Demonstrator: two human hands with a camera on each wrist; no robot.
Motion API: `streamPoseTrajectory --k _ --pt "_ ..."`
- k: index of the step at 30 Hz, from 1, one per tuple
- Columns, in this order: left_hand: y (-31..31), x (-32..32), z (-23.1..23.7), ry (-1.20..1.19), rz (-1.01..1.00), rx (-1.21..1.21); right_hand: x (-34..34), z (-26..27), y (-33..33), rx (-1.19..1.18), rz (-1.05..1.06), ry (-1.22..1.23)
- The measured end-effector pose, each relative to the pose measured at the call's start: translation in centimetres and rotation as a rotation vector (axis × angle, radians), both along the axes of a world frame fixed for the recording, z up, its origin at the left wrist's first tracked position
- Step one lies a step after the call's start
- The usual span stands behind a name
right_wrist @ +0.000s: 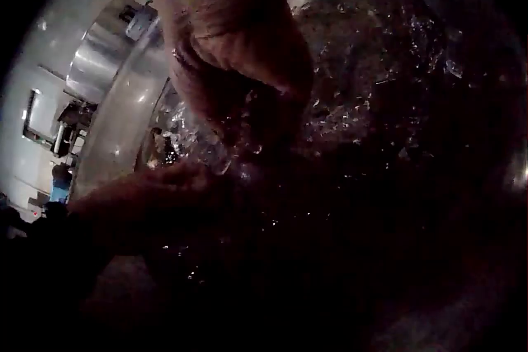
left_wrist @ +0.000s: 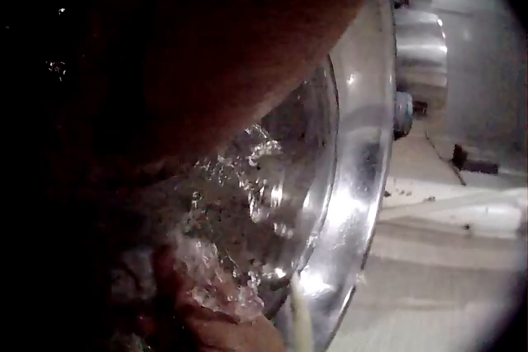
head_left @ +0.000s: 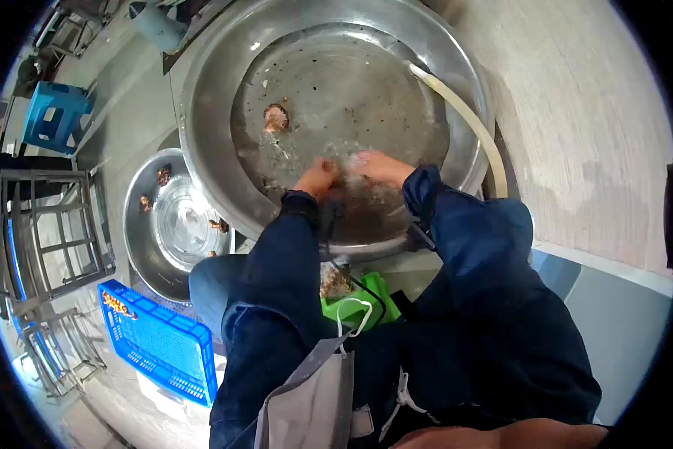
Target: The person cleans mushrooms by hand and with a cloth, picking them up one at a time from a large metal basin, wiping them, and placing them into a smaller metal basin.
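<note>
Both hands are down in the water of a large steel basin (head_left: pixel 209 105), close together near its front side. My left hand (head_left: pixel 319 178) comes in from the left and my right hand (head_left: pixel 381 168) from the right, amid splashes. Foam and splashing water (left_wrist: pixel 219 278) cover the fingers in the left wrist view. The right wrist view is dark, with the right hand (right_wrist: pixel 239 55) bent down over the water; I cannot tell what lies between the hands. A brown-and-pink lump (head_left: pixel 276 118) floats farther back, and dark specks drift in the water.
A pale hose (head_left: pixel 463 112) hangs over the basin's right rim. To the left stand a smaller steel bowl (head_left: pixel 145 239) with several brown pieces, a blue plastic crate (head_left: pixel 160 340), a metal rack (head_left: pixel 52 232) and a blue stool (head_left: pixel 56 116). A green container (head_left: pixel 362 299) sits between the knees.
</note>
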State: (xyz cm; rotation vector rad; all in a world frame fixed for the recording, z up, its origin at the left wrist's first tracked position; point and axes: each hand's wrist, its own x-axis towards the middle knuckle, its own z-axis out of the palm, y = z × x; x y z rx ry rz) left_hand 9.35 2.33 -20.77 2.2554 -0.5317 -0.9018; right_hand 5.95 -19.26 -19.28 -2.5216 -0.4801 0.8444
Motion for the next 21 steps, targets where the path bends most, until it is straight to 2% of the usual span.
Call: streamPoseTrajectory --k 1,2,4,5,6,7,8,9,10,12,13,14,16,19,21 --pt "0.6 0.2 1.0 -0.217 -0.147 -0.022 -0.3 5.1 1.8 0.232 -0.321 0.099" --pt "1.0 0.3 1.7 -0.437 -0.296 -0.041 -0.9 7.6 3.0 0.468 -0.642 0.196" --pt "-0.2 0.0 2.6 0.393 0.347 -0.587 -1.7 7.8 4.2 0.504 -0.545 -0.222" --pt "-0.7 -0.8 4.4 0.555 0.461 -0.75 -1.9 7.9 4.5 0.517 -0.491 -0.433" --pt "-0.9 -1.5 6.4 0.72 0.573 -0.912 -1.8 8.1 3.9 0.427 -0.509 -0.489" --pt "-0.8 -2.2 9.8 0.725 0.54 -0.78 -1.6 8.3 2.3 0.335 -0.526 -0.541" --pt "-0.7 -3.5 11.6 0.799 0.586 -0.967 -1.3 8.3 0.8 0.245 -0.545 -0.591" --pt "-0.5 -3.9 12.7 0.844 0.527 -1.06 -1.0 8.5 0.4 0.217 -0.644 -0.596" --pt "-0.2 -4.4 13.7 0.891 0.466 -1.152 -1.4 8.5 0.5 0.312 -0.584 -0.616" --pt "0.0 -5.1 14.8 0.835 0.517 -1.173 -3.1 14.1 2.4 0.488 -0.444 -0.659" --pt "0.0 -5.6 15.3 0.811 0.542 -1.185 -4.7 15.1 3.8 0.587 -0.414 -0.66" --pt "0.4 -6.0 16.1 0.786 0.482 -1.186 -5.0 15.0 4.3 0.581 -0.31 -0.788" --pt "0.3 -7.1 17.4 0.772 0.49 -1.15 -5.1 15.0 3.2 0.586 -0.37 -0.764" --pt "0.8 -7.9 19.6 0.796 0.314 -1.232 -4.7 15.9 1.2 0.444 -0.528 -0.728" --pt "1.0 -7.7 20.0 0.78 0.367 -1.267 -5.8 18.1 1.7 0.572 -0.455 -0.806"
